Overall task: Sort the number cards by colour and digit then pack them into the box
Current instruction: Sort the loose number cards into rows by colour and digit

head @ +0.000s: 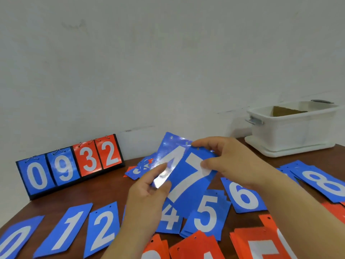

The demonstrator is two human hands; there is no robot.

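I hold two blue cards above the table. My right hand pinches the top of a blue 7 card. My left hand grips the lower end of a glossy blue card behind it, whose digit looks like a 4 or 7. Below them blue piles lie in a row: 0, 1, 2, 4, 5, 6, 8. Red cards lie along the near edge. The white box stands far right.
A black flip scoreboard reading 0 9 3 2 stands at the back left against the wall. A loose heap of mixed blue and red cards lies behind my hands. The brown table ends at the wall.
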